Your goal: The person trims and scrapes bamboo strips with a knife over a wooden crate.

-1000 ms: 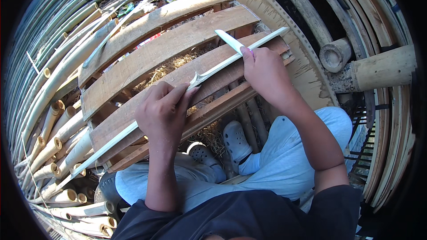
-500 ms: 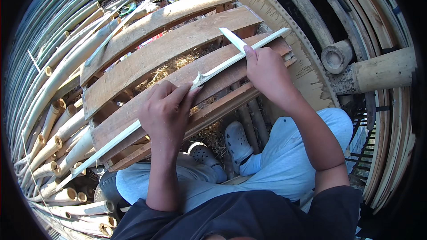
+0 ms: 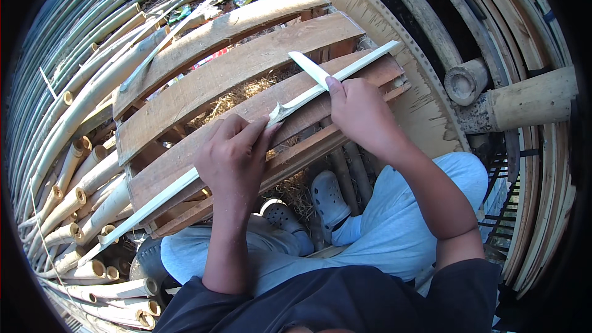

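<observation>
A long pale bamboo strip (image 3: 364, 61) lies slantwise over the slatted wooden bench (image 3: 222, 81), its lower left end jutting past the edge. My left hand (image 3: 231, 153) is closed around the strip near its middle. Just beyond those fingers, a curled shaving (image 3: 279, 110) stands up from the strip. In my right hand (image 3: 365, 113) is a knife, its bright blade (image 3: 306, 69) crossing the strip between the shaving and the upper right end. The handle is hidden inside the fist.
Bamboo poles (image 3: 92, 176) are stacked along the left. A large pale board (image 3: 425, 108) leans beyond the bench, and a thick bamboo post (image 3: 530, 102) juts in at the right. Straw shavings (image 3: 243, 97) show between the slats. My shoes (image 3: 330, 197) are under the near edge.
My right hand and the knife have slid down along the strip, toward my left hand. The left hand keeps its hold, nearly in place.
</observation>
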A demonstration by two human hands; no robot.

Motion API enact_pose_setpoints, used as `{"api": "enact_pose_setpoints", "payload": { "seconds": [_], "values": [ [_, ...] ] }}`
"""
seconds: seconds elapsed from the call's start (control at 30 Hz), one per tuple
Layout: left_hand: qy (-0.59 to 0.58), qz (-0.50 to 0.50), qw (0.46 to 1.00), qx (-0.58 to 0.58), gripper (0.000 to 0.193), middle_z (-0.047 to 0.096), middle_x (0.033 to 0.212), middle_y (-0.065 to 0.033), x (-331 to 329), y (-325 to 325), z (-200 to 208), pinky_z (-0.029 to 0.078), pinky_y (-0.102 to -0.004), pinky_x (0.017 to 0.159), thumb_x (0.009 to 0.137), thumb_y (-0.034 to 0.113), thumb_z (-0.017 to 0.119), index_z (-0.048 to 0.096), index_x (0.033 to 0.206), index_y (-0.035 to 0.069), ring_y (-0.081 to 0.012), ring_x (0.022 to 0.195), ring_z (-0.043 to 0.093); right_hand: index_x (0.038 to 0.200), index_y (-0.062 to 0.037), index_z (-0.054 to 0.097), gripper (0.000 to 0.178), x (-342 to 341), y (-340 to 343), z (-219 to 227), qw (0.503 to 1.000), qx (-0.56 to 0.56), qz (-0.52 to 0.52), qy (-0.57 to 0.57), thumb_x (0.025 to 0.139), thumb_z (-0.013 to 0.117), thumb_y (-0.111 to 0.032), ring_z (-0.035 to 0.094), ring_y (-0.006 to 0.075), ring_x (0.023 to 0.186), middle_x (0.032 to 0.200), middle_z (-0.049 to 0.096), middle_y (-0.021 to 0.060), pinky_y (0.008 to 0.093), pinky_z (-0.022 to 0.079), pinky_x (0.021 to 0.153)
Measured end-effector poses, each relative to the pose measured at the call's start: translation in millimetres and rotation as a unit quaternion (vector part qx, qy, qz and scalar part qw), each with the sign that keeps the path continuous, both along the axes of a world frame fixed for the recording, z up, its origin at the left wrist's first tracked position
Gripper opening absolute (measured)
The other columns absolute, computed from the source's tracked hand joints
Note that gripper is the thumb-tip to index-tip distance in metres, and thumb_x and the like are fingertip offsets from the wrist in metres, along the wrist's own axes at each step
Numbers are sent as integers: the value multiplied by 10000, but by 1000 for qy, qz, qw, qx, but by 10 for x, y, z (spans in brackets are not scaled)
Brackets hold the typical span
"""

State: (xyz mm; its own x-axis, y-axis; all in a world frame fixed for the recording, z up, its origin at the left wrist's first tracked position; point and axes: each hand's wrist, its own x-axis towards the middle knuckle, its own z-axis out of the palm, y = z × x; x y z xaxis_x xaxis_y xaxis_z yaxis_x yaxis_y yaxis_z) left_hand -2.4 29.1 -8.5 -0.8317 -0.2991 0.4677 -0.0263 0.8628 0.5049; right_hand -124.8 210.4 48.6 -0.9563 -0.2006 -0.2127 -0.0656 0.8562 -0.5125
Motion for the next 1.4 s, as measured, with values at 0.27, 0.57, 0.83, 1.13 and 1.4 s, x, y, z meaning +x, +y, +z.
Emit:
{"api": "enact_pose_setpoints", "payload": {
  "seconds": [0.27, 0.57, 0.83, 1.13, 1.4],
  "values": [
    [5, 8, 1000, -13, 147, 600, 731, -9, -18, 36, -9, 463, -373, 594, 830, 297, 852, 817, 911, 180, -199, 690, 621, 894, 111, 729, 539, 144, -52, -120, 999, -10, 44, 30, 1095, 494, -330, 695, 500, 787, 752, 675, 323, 541, 551, 744],
    [-8, 2, 1000, 1, 146, 609, 737, -6, 9, 2, -5, 463, -372, 596, 824, 289, 857, 817, 913, 181, -202, 691, 621, 827, 105, 685, 558, 36, 16, -10, 997, 6, 79, 0, 1109, 476, -329, 653, 476, 696, 715, 645, 294, 525, 517, 694],
    [12, 8, 1000, -11, 144, 602, 735, -7, -26, 34, -24, 460, -374, 599, 817, 270, 859, 820, 917, 175, -194, 704, 619, 881, 127, 723, 538, 26, -2, 30, 997, 27, 64, -16, 1089, 500, -317, 694, 510, 779, 743, 670, 333, 548, 556, 739],
    [-3, 9, 1000, 10, 140, 592, 729, -7, -2, 18, -15, 456, -370, 601, 816, 270, 862, 824, 917, 181, -190, 706, 615, 869, 102, 723, 509, 193, -51, -81, 993, 6, 91, 73, 1101, 467, -272, 685, 503, 755, 726, 662, 320, 559, 547, 719],
    [2, 19, 1000, 5, 151, 591, 730, -7, -22, 42, 0, 451, -369, 599, 813, 287, 866, 826, 908, 176, -186, 701, 613, 909, 95, 693, 451, 129, 42, 21, 995, -7, 101, 27, 1095, 480, -256, 688, 451, 669, 738, 682, 284, 520, 546, 656]
  ]
}}
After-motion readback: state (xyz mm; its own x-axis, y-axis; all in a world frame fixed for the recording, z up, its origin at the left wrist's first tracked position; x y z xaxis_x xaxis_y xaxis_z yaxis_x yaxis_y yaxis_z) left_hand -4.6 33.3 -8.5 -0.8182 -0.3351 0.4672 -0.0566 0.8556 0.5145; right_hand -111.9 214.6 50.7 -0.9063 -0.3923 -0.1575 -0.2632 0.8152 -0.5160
